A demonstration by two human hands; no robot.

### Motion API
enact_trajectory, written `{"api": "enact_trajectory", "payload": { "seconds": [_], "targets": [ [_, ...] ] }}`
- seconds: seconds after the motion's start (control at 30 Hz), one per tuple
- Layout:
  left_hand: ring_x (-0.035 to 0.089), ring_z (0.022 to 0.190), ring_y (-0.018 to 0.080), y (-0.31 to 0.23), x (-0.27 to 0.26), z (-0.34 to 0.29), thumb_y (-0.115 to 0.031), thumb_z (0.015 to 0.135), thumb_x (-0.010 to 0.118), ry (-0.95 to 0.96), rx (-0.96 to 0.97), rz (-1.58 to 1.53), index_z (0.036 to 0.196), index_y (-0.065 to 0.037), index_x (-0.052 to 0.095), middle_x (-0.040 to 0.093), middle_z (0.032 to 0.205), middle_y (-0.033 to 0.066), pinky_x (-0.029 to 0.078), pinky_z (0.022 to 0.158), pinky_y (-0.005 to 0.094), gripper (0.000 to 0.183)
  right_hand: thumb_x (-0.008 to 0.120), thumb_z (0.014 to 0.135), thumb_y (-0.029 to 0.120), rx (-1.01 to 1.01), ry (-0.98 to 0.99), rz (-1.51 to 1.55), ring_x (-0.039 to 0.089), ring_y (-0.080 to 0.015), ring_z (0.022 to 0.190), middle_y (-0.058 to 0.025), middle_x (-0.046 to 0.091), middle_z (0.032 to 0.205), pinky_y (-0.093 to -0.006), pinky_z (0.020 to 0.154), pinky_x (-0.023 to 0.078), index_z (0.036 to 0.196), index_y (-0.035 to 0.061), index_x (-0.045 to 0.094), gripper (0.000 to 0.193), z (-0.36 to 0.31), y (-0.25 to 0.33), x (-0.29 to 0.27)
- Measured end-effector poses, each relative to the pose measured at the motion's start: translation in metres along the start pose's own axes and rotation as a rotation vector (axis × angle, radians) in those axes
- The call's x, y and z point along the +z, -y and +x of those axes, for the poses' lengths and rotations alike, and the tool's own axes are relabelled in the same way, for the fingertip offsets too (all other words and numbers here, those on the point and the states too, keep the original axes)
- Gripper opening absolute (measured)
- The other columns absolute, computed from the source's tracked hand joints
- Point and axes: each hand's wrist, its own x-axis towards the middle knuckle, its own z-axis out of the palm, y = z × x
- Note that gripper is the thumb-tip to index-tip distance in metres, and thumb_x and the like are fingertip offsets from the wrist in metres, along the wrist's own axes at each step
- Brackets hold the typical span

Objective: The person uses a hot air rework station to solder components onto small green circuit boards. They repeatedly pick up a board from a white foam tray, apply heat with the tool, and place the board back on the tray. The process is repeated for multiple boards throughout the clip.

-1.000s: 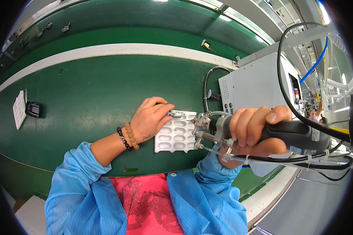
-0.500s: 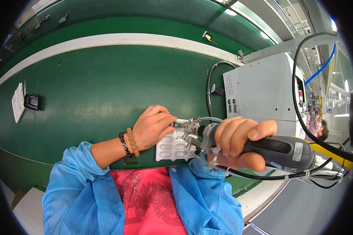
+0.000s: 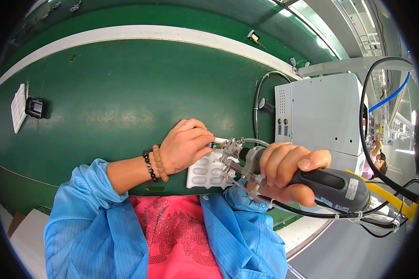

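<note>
My right hand [image 3: 284, 169] is wrapped round a dark grey electric screwdriver [image 3: 342, 188] lying roughly sideways, its tip pointing left. A metal clamp fixture [image 3: 233, 156] with thin tubes sits at the tool's front end. Close to that end, my left hand [image 3: 186, 145] pinches a small part with green on it [image 3: 215, 145], mostly covered by the fingers; its kind cannot be made out. Beneath both lies a white moulded tray [image 3: 200, 175] with oval pockets, partly hidden by the left hand and the fixture. Whether the tip touches the part is hidden.
A grey-white machine box [image 3: 319, 111] stands to the right, with black cables [image 3: 257, 100] running near it. At far left are a black holder [image 3: 34, 108] and another white tray [image 3: 18, 109]. A white ledge [image 3: 139, 33] edges the green bench [image 3: 116, 74]. Someone in pink is at far right.
The view has shifted slightly, so the machine box sits a little farther right and lower. Both hands keep the same holds, the fixture still beside the left fingertips.
</note>
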Motion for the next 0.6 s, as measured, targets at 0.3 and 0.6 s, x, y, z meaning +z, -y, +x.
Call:
{"api": "enact_trajectory", "payload": {
  "seconds": [0.3, 0.6],
  "targets": [
    [0.062, 0.099, 0.0246, 0.001, 0.001, 0.000, -0.013, 0.072, 0.079, -0.001, 0.008, 0.007, 0.100, -0.005, 0.070, 0.069, 0.100, 0.0044, 0.048, 0.086, 0.0385, 0.031, 0.078, 0.085, 0.033, 0.033, 0.030, 0.002, 0.051, -0.0147, 0.045, -0.0031, 0.054, 0.061, -0.0281, 0.041, 0.042, 0.102, 0.0023, 0.046, 0.048, 0.001, -0.004, -0.001],
    [0.062, 0.097, 0.0261, 0.001, 0.002, -0.001, -0.011, 0.072, 0.079, -0.014, 0.012, -0.019, 0.099, -0.002, 0.070, 0.069, 0.097, 0.0064, 0.051, 0.086, 0.0378, 0.030, 0.083, 0.080, 0.023, 0.088, 0.091, 0.071, 0.050, -0.0145, 0.046, -0.0054, 0.054, 0.061, -0.0294, 0.042, 0.041, 0.099, 0.0018, 0.044, 0.048, 0.003, -0.011, -0.002]
  ]
}}
